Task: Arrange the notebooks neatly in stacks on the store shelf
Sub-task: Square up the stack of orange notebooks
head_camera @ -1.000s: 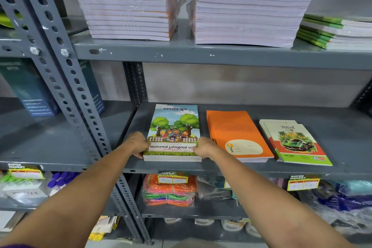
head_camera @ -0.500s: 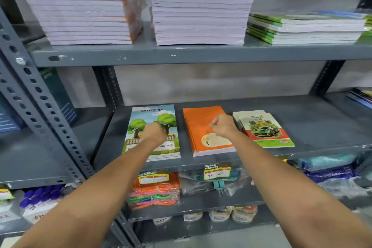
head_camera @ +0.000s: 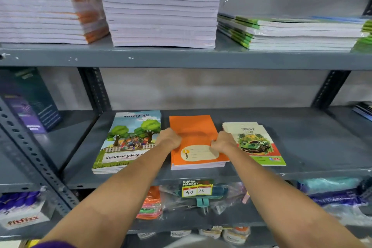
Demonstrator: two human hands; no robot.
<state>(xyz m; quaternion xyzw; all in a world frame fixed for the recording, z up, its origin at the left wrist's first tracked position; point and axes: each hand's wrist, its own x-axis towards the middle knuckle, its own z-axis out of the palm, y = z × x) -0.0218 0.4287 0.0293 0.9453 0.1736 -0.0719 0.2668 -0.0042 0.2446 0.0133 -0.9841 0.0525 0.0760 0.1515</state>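
Both hands closed on the orange notebook stack (head_camera: 196, 137), one at each long side: left hand (head_camera: 169, 139) curled over the left edge, right hand (head_camera: 223, 142) curled over the right edge, fingers bent inward onto the cover. Between the hands, a pale label patch with "YOU" printed on the orange cover. Stack lying flat on the grey middle shelf (head_camera: 312, 137), near its front lip, several thin books deep.

Just left of the left hand, partly crossed by the left forearm: a stack of notebooks with a tree-and-children cover (head_camera: 128, 139), flat on the same shelf, apart from the orange stack by a narrow gap. Just right of the right hand: the green car notebooks (head_camera: 255, 143), flat, the top book slightly offset from the one beneath.

Above the hands, on the upper shelf (head_camera: 181, 57): a tall white stack with orange spines (head_camera: 46, 10) to the left, a tall white stack (head_camera: 161, 16) in the middle, a lower green-edged stack (head_camera: 291, 32) to the right.

Below the hands, on the shelf's front edge: a yellow price tag (head_camera: 196, 188) reading "40" and "20". Behind it, bagged goods, contents unclear.
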